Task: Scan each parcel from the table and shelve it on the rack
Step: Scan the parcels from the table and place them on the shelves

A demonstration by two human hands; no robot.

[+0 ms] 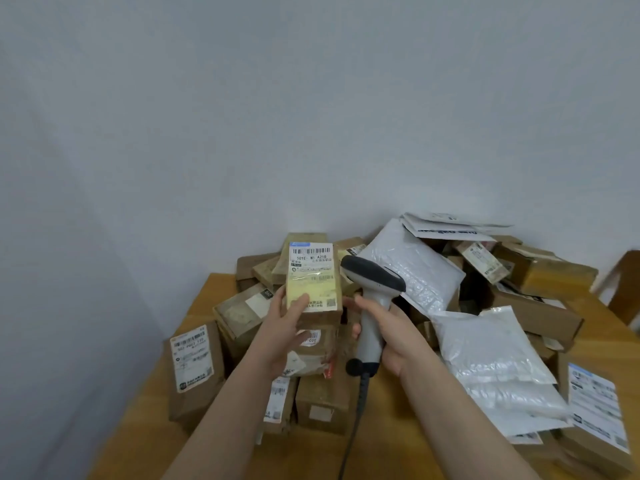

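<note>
One parcel (313,282) held above heap on table (304,459), label toward camera. Left hand (284,327) grips its lower end, thumb on label. Right hand (388,336) wrapped round scanner (372,275) handle, head just beside parcel. Risk — beam catches neighbouring labels in heap, misread; thumb-and-finger hold slips, parcel drops.

The parcel (313,282) is brown cardboard under yellowish glossy tape. Its label (310,261) is white with a black barcode and black print, topped by a light blue strip. The barcode scanner (372,306) has a pale grey handle and a dark grey head (nearly black at the snout), with a black cable (356,420). The table (398,441) is warm orange-tan wood. The cardboard boxes (195,368) are dull brown, several with white labels. The bubble mailers (491,355) are white with a fine dimpled pattern. The wall (311,116) is plain pale grey.
</note>
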